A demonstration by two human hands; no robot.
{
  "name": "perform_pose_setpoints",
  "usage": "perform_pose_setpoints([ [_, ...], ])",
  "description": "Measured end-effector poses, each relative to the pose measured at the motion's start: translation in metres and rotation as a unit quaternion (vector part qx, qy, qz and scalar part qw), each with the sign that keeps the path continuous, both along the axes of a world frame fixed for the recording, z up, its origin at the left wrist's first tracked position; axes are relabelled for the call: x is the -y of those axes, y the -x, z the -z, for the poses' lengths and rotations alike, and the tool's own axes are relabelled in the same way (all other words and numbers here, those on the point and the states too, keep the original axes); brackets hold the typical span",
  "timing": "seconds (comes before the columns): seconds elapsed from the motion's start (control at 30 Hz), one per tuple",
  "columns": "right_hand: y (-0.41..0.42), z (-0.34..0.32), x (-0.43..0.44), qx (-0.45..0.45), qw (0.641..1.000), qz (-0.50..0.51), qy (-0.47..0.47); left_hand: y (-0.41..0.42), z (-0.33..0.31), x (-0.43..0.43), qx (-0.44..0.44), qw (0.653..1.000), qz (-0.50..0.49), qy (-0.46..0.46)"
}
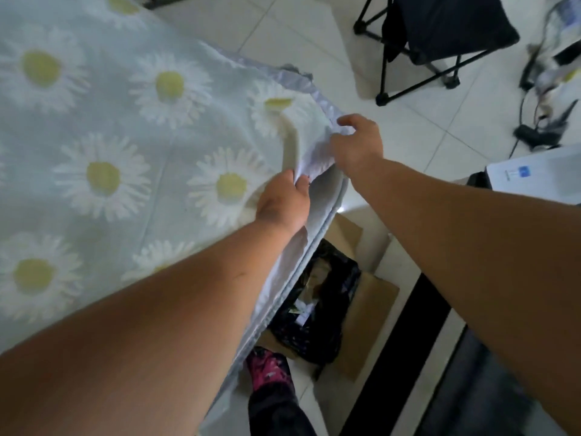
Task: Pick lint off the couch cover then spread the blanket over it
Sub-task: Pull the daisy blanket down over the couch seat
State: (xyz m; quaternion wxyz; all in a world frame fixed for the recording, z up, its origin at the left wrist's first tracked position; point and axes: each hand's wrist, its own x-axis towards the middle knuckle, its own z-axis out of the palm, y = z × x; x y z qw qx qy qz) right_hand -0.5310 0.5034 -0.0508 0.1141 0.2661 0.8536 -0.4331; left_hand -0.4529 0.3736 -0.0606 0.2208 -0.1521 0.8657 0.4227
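A pale blue blanket (132, 127) printed with large white daisies covers the left half of the view, lying spread over the couch, which it hides. Its right edge has a shiny silver-white hem (317, 158) that is lifted and folded. My left hand (283, 202) pinches that hem from below, fingers closed on the cloth. A little farther along the same edge, my right hand (358, 143) grips the hem, thumb on top. Both forearms reach in from the bottom of the view. The couch cover itself is not visible.
Below the blanket edge stands a cardboard box (367, 297) with a black plastic bag (327, 297) in it. A black folding stool (434, 36) stands on the white tiled floor at top right, with cables (540, 121) beside it. My pink-patterned foot (270, 369) shows at the bottom.
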Motion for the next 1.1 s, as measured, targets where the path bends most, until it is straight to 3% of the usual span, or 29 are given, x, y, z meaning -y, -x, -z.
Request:
perform_pose_setpoints([
  [0.07, -0.016, 0.006, 0.012, 0.004, 0.998, -0.059, -0.008, 0.004, -0.009, -0.014, 0.026, 0.998, -0.011, -0.053],
  [0.13, -0.029, 0.009, 0.024, 0.019, 0.995, -0.097, -0.026, 0.001, -0.023, -0.020, 0.055, 0.981, 0.019, -0.186],
  [0.17, -0.033, 0.009, 0.031, 0.028, 0.995, -0.093, -0.034, -0.002, -0.027, -0.017, 0.029, 0.980, 0.054, -0.188],
  [0.23, -0.040, 0.003, 0.035, 0.078, 0.994, -0.053, -0.049, -0.012, -0.034, -0.005, 0.005, 0.983, 0.131, -0.128],
  [0.3, -0.051, -0.008, 0.058, 0.134, 0.985, -0.064, -0.091, -0.035, -0.032, 0.038, -0.033, 0.988, 0.150, 0.014],
  [0.33, -0.059, -0.009, 0.053, 0.150, 0.979, -0.067, -0.124, -0.047, -0.033, 0.044, -0.027, 0.985, 0.171, 0.028],
  [0.43, -0.094, -0.014, 0.091, 0.097, 0.951, -0.216, -0.199, -0.090, -0.033, 0.099, 0.026, 0.981, 0.177, 0.072],
  [0.53, -0.135, -0.026, 0.175, 0.053, 0.905, -0.385, -0.174, -0.137, -0.032, 0.182, 0.095, 0.984, 0.094, 0.121],
  [0.7, -0.238, -0.046, 0.312, 0.095, 0.788, -0.592, -0.141, -0.234, -0.050, 0.283, 0.169, 0.978, -0.058, 0.107],
  [0.93, -0.408, -0.051, 0.450, 0.137, 0.667, -0.726, -0.099, -0.435, -0.065, 0.402, 0.223, 0.949, -0.174, 0.137],
  [1.1, -0.556, -0.044, 0.506, 0.156, 0.537, -0.822, -0.109, -0.608, -0.071, 0.452, 0.283, 0.919, -0.258, 0.098],
])
